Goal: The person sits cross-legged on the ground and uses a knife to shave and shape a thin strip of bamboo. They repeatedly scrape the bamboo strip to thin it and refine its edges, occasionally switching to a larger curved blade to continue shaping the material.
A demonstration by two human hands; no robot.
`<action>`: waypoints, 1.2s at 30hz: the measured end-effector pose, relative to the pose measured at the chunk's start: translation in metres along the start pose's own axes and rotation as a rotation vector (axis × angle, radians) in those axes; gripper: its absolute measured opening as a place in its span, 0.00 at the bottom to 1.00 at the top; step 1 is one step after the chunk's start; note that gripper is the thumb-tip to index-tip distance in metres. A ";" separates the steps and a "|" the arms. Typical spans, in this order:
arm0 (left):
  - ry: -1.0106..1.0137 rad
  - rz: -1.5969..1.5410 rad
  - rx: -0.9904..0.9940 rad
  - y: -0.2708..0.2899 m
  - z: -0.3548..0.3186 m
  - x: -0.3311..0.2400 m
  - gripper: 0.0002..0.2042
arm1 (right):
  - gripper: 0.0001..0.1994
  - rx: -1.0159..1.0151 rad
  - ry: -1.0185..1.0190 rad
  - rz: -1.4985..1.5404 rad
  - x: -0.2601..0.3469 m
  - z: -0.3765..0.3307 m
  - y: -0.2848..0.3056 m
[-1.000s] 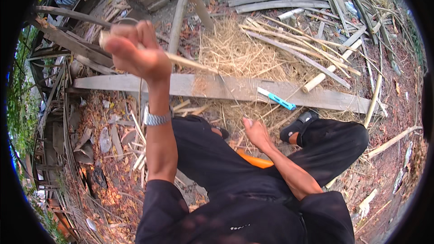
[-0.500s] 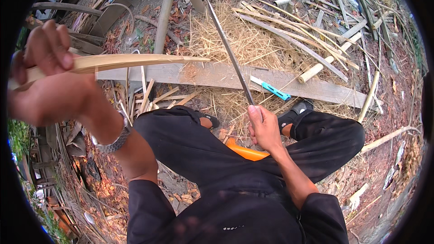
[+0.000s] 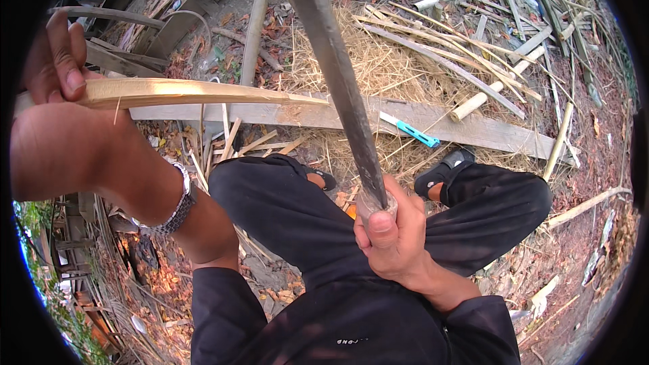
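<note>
My left hand (image 3: 59, 67) is closed around a long, pale strip of split wood or bamboo (image 3: 203, 92), held roughly level at the left. The tapered end of the strip is over a grey plank (image 3: 321, 116). In my right hand (image 3: 395, 240), fingers wrap around the handle of a machete (image 3: 338, 81). Its long dark blade rises up and away, tilted slightly left, apart from the strip. A turquoise utility knife (image 3: 417, 134) lies on the plank, to the right of the blade.
Pale shavings (image 3: 399, 61) cover the ground beyond the plank. Long split strips (image 3: 453, 61) and a round bamboo pole (image 3: 473, 105) lie at the far right. Several short offcuts (image 3: 253, 143) are by my left knee. An orange object (image 3: 351, 211) is mostly hidden between my legs.
My right hand has raised the machete, so its blade stands nearer and higher. The strip in my left hand has shifted slightly right. The orange object is now mostly covered.
</note>
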State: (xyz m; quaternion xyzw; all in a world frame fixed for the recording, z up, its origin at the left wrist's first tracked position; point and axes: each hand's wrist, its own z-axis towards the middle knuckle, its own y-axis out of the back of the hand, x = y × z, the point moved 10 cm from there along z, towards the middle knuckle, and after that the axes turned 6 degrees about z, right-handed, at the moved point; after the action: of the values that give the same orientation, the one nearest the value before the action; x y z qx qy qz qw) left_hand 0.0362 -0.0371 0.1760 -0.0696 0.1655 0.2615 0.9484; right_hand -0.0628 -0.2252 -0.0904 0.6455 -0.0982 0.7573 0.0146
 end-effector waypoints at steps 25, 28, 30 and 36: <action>0.176 -1.035 0.462 -0.010 -0.001 0.013 0.14 | 0.29 0.048 -0.562 -0.356 -0.117 -0.001 0.005; 0.171 -1.268 0.643 -0.017 -0.008 0.002 0.15 | 0.28 0.072 -0.474 -0.286 -0.091 0.004 0.009; 0.146 -1.245 0.628 -0.013 -0.007 0.010 0.16 | 0.27 0.056 -0.325 -0.214 -0.054 0.009 0.003; 0.010 -1.196 0.598 -0.023 -0.012 -0.006 0.16 | 0.26 0.028 -0.169 -0.091 -0.040 0.004 -0.028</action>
State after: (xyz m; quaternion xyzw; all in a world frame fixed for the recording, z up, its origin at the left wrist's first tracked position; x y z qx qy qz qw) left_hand 0.0404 -0.0623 0.1677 0.1153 0.1680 -0.3667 0.9078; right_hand -0.0483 -0.1947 -0.1254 0.7111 -0.0589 0.6999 0.0315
